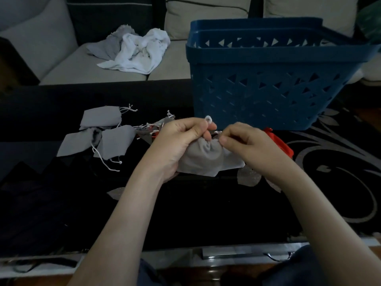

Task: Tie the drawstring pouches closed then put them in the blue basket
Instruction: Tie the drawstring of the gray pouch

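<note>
Both hands, left hand [181,137] and right hand [239,141], pinch the white cord [208,119] atop a gathered grey fabric drawstring pouch [206,159], mid-knot; next comes cinching, then the blue perforated plastic basket [268,83] at one o'clock.

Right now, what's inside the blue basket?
Only the far inner wall of the blue basket shows, with its triangular cutouts. Nothing pokes above the rim. The near wall hides the floor and lower inside, so I cannot tell whether anything lies in there.

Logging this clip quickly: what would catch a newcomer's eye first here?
Both hands at centre: the left hand and right hand hold the string of a grey pouch. Behind them, to the right, stands the blue basket; more grey pouches lie to the left.
</note>
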Demonstrator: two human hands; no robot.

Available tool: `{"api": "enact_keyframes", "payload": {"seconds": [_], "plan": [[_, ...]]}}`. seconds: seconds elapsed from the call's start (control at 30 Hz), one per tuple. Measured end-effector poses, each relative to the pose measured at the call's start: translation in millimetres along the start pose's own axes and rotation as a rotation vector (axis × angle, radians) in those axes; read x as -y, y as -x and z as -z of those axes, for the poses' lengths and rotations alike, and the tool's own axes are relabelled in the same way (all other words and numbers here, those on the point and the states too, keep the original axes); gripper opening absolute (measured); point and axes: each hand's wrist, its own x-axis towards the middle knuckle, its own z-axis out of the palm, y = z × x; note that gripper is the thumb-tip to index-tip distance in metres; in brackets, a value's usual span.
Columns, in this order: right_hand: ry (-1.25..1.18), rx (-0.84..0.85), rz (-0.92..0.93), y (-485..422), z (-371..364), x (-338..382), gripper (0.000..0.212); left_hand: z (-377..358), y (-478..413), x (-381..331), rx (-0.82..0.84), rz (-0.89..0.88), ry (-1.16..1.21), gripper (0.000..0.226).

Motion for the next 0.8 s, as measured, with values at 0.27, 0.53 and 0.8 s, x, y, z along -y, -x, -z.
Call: {"api": "enact_keyframes", "payload": {"seconds": [0.27,0.53,0.8], "plan": [[-0.436,-0.137,-0.186,2,-2,-1,0.03,-7,-5,12,-0.091,0.069,-0.167,0.01],[-0.216,-0.137,0.087,1,-21,5,0.025,-13,-6,16,-0.174,0.04,-0.157,0.017],[-0.191,-0.269,0.054,-1,-25,6,0.032,-15,-1,12,-0.165,-0.046,-0.223,0.016]]}}
